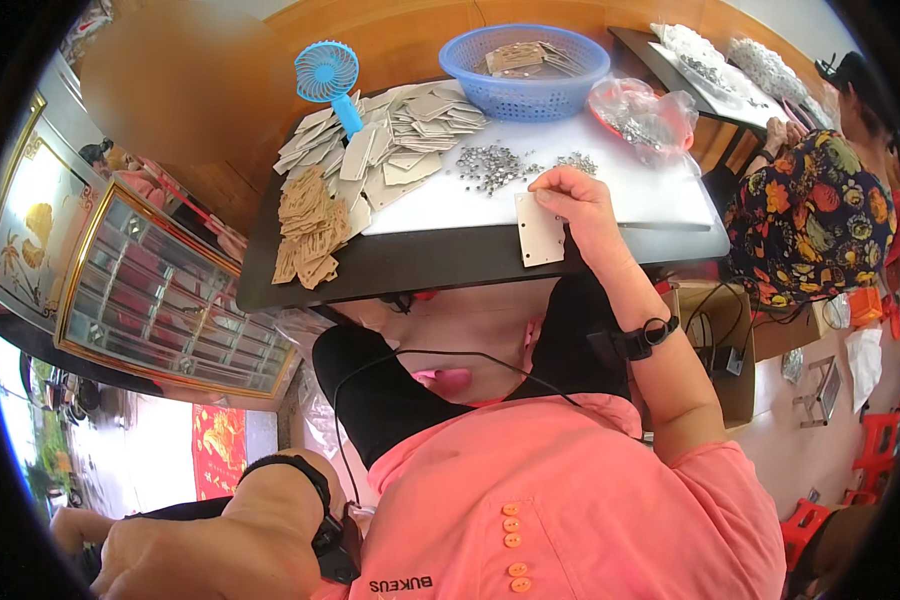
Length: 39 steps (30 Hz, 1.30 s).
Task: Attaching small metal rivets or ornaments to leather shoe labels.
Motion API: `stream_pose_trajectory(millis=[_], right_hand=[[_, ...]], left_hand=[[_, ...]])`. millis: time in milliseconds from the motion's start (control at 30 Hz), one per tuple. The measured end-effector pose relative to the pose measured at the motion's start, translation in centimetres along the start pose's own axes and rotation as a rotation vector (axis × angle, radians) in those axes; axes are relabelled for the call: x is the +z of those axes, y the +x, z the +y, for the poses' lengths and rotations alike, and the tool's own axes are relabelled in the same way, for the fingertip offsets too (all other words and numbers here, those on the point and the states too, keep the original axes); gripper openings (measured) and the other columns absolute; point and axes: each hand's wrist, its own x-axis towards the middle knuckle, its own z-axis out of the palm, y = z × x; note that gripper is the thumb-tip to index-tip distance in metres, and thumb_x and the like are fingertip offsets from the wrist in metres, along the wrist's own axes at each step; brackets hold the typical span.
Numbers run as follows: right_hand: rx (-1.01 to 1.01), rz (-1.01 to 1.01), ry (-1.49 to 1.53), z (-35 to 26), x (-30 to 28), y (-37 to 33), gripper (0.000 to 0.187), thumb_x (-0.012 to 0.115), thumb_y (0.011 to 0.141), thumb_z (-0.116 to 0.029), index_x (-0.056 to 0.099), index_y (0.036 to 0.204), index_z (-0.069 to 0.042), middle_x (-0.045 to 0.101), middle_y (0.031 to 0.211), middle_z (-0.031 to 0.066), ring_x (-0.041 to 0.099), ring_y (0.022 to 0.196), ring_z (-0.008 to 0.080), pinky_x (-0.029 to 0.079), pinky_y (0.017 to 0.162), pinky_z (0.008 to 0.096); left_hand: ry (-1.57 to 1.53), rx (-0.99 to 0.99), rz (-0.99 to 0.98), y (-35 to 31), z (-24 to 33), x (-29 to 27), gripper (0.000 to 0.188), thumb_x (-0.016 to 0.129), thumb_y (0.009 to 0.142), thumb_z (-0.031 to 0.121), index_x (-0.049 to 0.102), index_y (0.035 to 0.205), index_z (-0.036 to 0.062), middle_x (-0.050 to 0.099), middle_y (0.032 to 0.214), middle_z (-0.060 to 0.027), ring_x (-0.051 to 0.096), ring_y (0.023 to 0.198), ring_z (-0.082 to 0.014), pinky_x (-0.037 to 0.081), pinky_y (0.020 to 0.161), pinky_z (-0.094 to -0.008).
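Note:
My right hand (577, 205), closed in a pinch, holds a pale flat card (540, 238) by its upper edge. Small holes or dark dots show along the card's edges, and it hangs over the front edge of the table. Just beyond that hand lie a small heap of silver metal bits (575, 163) and a larger heap of them (490, 168). My left hand (175, 535) is low at the left, away from the table and close to the camera; its fingers cannot be made out.
Stacked pale cards (420, 125) and brown cards (310, 225) cover the table's left side. A blue handheld fan (327, 72), a blue basket (525, 98) and a red bowl with plastic bags (650, 120) stand behind. Another person in a flowered top (820, 215) sits at right. A cable crosses my lap.

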Motion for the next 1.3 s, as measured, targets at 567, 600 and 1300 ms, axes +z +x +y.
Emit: stream_pose_trajectory(millis=[567,600,1300], right_hand=[[-0.052,0.059,-0.421,2.8,-0.9,0.7,0.01,0.066,0.086,-0.011,0.067,0.089,-0.001,0.063,0.079,0.0015,0.056,0.079,0.0096,0.046,0.075,0.0271],[0.021,0.033,-0.151,3.3,-1.5,0.4,0.008,0.066,0.084,-0.007,0.068,0.088,-0.002,0.064,0.08,0.0011,0.057,0.08,0.0095,0.046,0.076,0.026],[-0.075,0.115,-0.076,0.5,1.1,0.6,0.006,0.06,0.089,-0.004,0.064,0.093,-0.002,0.058,0.079,-0.0037,0.049,0.073,0.003,0.038,0.066,0.0205]], left_hand=[[0.237,0.373,0.145,12.5,-0.6,-4.7,0.058,0.071,0.08,0.044,0.06,0.116,-0.0004,0.038,0.143,-0.0274,0.058,0.106,-0.0376,0.05,0.057,-0.0306],[0.283,0.429,0.122,12.8,0.9,-4.8,0.058,0.072,0.08,0.044,0.06,0.116,-0.0003,0.038,0.143,-0.0274,0.058,0.106,-0.0376,0.05,0.057,-0.0306],[0.87,0.239,0.079,0.5,-12.9,-3.9,0.038,0.078,0.07,0.007,0.063,0.105,0.0018,0.063,0.105,-0.0146,0.06,0.094,-0.0311,0.05,0.078,-0.0344]])
